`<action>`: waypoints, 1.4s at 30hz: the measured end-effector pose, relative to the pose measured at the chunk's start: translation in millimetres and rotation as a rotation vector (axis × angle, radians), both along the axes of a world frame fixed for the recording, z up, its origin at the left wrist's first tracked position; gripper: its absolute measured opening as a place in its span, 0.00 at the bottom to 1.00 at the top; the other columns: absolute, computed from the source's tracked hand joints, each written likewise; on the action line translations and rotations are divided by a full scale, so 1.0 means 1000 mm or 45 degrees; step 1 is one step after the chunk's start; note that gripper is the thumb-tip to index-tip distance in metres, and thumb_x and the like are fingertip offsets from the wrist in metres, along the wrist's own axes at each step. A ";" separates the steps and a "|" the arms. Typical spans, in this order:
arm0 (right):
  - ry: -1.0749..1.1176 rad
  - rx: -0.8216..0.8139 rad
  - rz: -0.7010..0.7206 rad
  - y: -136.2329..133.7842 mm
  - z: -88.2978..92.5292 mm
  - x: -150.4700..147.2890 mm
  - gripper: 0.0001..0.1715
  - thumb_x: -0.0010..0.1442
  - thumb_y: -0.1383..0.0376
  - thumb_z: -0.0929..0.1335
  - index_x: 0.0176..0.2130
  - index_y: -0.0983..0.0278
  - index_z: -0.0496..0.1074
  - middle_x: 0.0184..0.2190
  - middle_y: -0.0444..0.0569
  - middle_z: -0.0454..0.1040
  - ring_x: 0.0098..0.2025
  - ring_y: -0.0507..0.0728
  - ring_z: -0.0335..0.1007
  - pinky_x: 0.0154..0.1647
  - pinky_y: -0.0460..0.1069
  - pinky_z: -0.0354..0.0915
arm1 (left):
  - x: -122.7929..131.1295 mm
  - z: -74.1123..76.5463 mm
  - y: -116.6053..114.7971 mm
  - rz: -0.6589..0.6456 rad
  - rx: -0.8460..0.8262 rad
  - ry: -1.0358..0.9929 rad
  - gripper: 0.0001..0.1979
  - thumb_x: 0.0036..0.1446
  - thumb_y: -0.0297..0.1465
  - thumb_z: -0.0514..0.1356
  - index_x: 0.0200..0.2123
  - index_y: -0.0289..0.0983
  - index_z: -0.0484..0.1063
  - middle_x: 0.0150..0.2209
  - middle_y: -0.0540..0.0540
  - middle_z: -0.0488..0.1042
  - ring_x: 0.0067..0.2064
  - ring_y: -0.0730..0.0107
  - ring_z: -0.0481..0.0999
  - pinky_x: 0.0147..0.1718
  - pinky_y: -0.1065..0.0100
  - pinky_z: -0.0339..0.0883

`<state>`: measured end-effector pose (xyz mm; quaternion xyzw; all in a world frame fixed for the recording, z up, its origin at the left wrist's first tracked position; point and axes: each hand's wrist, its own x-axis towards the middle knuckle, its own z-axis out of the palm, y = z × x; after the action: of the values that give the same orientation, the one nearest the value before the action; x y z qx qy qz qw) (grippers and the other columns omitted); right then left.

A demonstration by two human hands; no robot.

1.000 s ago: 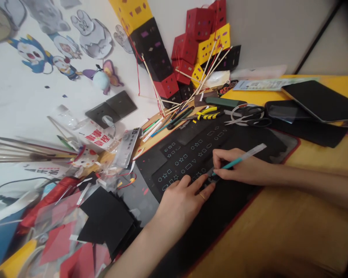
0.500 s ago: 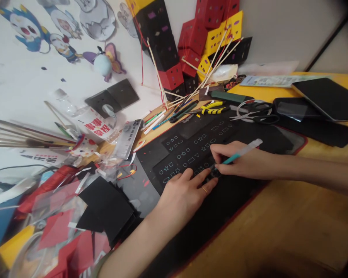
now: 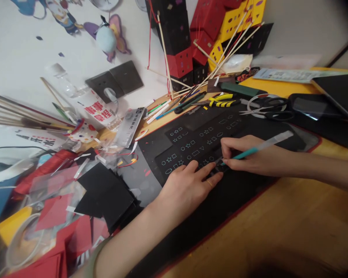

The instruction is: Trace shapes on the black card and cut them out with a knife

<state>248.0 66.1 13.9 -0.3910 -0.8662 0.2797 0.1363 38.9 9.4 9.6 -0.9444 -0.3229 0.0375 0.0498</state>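
A black paper sheet [image 3: 191, 143] with small outlined stars, circles and squares lies on a dark cutting mat [image 3: 243, 185]. My left hand [image 3: 188, 189] rests flat on the sheet, fingers spread, a ring on one finger. My right hand [image 3: 249, 156] pinches a teal craft knife with a white cap [image 3: 258, 148], its tip touching the sheet right beside my left fingertips.
Scissors [image 3: 266, 106], yellow-handled pliers [image 3: 222, 100], pens and wooden sticks lie behind the mat. Red, yellow and black paper boxes [image 3: 208, 31] stack against the wall. A phone [image 3: 313, 106] and tablet sit right. Black and red paper scraps [image 3: 104, 197] crowd the left.
The view has shifted, so everything sits a little lower-right in the picture. Both hands stay on the black sheet, the knife tip near the same spot.
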 end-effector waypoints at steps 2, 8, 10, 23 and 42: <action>-0.006 0.004 0.004 0.000 0.000 0.001 0.10 0.51 0.68 0.65 0.24 0.61 0.57 0.19 0.38 0.64 0.21 0.48 0.56 0.20 0.43 0.52 | 0.000 0.000 0.000 0.001 -0.009 -0.001 0.21 0.63 0.26 0.44 0.59 0.43 0.56 0.60 0.51 0.58 0.40 0.64 0.65 0.33 0.65 0.69; -0.011 -0.001 0.042 0.002 0.001 0.002 0.08 0.51 0.67 0.65 0.24 0.61 0.58 0.19 0.38 0.65 0.21 0.48 0.56 0.20 0.42 0.52 | 0.000 -0.001 0.000 -0.003 -0.022 -0.003 0.22 0.63 0.25 0.44 0.59 0.42 0.56 0.60 0.51 0.57 0.40 0.64 0.64 0.33 0.65 0.69; -0.025 -0.015 0.045 0.003 0.002 0.002 0.08 0.52 0.67 0.65 0.25 0.61 0.58 0.19 0.38 0.65 0.21 0.48 0.56 0.20 0.43 0.52 | 0.000 -0.001 0.000 -0.001 -0.020 -0.002 0.22 0.63 0.25 0.44 0.59 0.43 0.55 0.60 0.51 0.58 0.40 0.63 0.64 0.33 0.65 0.68; -0.177 -0.117 0.185 0.018 0.013 -0.005 0.04 0.48 0.69 0.63 0.25 0.62 0.60 0.19 0.38 0.63 0.22 0.48 0.56 0.21 0.44 0.49 | 0.000 -0.002 0.001 -0.007 -0.018 0.005 0.22 0.63 0.26 0.45 0.59 0.43 0.56 0.60 0.51 0.58 0.39 0.64 0.64 0.32 0.65 0.67; -0.233 -0.254 0.291 0.032 0.014 -0.002 0.04 0.51 0.68 0.64 0.27 0.62 0.61 0.22 0.38 0.63 0.24 0.49 0.57 0.24 0.45 0.51 | -0.001 -0.001 0.001 -0.006 -0.009 0.010 0.22 0.62 0.26 0.45 0.59 0.43 0.56 0.60 0.51 0.58 0.39 0.65 0.64 0.33 0.66 0.67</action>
<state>246.2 97.7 28.3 -0.3254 -0.8817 0.3412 -0.0154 38.4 10.7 8.7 -0.9452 -0.3203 0.0423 0.0477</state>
